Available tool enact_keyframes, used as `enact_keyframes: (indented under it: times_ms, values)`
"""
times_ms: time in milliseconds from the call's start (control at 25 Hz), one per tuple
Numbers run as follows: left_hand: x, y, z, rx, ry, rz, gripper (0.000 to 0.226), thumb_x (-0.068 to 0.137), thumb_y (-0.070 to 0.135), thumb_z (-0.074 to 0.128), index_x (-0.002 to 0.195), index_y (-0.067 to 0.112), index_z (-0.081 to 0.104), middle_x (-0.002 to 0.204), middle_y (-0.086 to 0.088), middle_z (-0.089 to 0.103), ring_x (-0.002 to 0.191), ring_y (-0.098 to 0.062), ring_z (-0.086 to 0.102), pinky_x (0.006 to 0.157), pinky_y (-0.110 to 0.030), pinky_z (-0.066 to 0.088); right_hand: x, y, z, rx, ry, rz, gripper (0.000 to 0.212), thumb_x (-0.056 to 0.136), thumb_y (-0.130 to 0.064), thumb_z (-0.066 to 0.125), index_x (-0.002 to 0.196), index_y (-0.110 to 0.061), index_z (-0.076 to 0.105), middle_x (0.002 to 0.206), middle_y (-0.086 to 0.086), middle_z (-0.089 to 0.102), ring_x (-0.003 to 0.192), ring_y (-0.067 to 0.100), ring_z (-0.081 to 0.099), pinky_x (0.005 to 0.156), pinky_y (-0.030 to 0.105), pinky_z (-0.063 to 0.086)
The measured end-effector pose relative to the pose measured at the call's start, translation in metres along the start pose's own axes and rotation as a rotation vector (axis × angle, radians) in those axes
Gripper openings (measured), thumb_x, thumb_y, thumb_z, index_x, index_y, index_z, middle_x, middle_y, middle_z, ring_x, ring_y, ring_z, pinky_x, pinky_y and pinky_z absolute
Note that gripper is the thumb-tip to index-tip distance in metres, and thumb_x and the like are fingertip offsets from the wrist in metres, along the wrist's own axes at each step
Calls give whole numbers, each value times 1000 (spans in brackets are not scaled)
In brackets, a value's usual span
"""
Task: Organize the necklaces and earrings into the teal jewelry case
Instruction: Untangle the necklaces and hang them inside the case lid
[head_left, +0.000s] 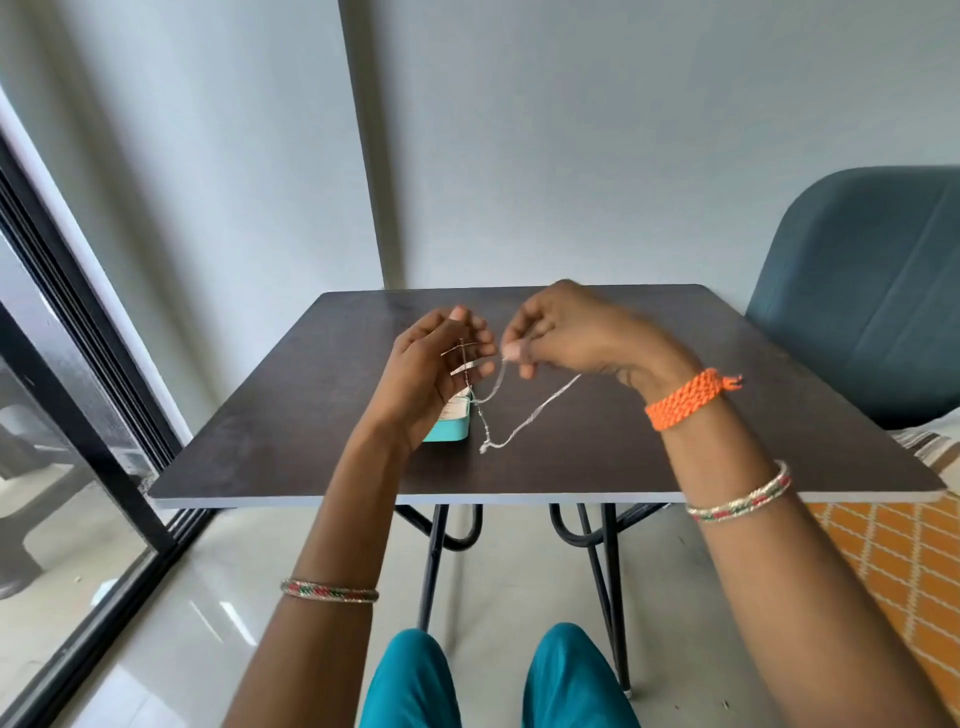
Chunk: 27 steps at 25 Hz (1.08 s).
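Observation:
A thin silver necklace (524, 418) hangs between both hands above the dark table (571, 467), its loop drooping down to the tabletop. My left hand (431, 374) is raised palm-inward with the chain draped across its fingers. My right hand (566, 332) pinches the chain between thumb and fingertips, close to the left fingertips. The teal jewelry case (451, 423) lies open on the table right behind my left hand, which hides most of it; a pale lining shows inside.
A teal upholstered chair (862, 291) stands at the table's right. A dark-framed glass sliding door (78, 415) runs along the left. An orange patterned rug (893, 566) lies under the right side. Black hairpin table legs (597, 571) stand in front of my knees.

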<state>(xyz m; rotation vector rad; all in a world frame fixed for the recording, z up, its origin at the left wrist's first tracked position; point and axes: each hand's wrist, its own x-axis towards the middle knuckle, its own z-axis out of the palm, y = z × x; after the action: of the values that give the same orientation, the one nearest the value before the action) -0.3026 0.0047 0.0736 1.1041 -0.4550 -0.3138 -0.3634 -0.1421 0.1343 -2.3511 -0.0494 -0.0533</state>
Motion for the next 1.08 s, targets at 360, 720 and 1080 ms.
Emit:
enact_keyframes:
  times_ms: [360,720,1080]
  values:
    - [-29,30,7,350,-57,-182,32,96,5,26,75,10,49,53,0,41,36,-5,30,34,-12,21,-22,-18,34,232,22,-280,20,83,7,62,88,-12,60,79,6,62,65,7,54,61,14,45]
    - [-37,31,-2,623,-30,-269,28,98,32,45,77,13,44,50,7,28,38,-5,21,36,-14,17,-3,12,61,355,131,-69,18,81,-18,73,95,-22,63,74,-3,53,49,-4,44,47,11,34]
    - [-40,37,-16,407,25,40,27,78,4,72,95,15,54,60,0,51,48,-8,44,48,-18,40,-4,19,68,201,276,24,15,84,-16,61,71,-8,59,52,-2,45,46,14,49,51,36,47]
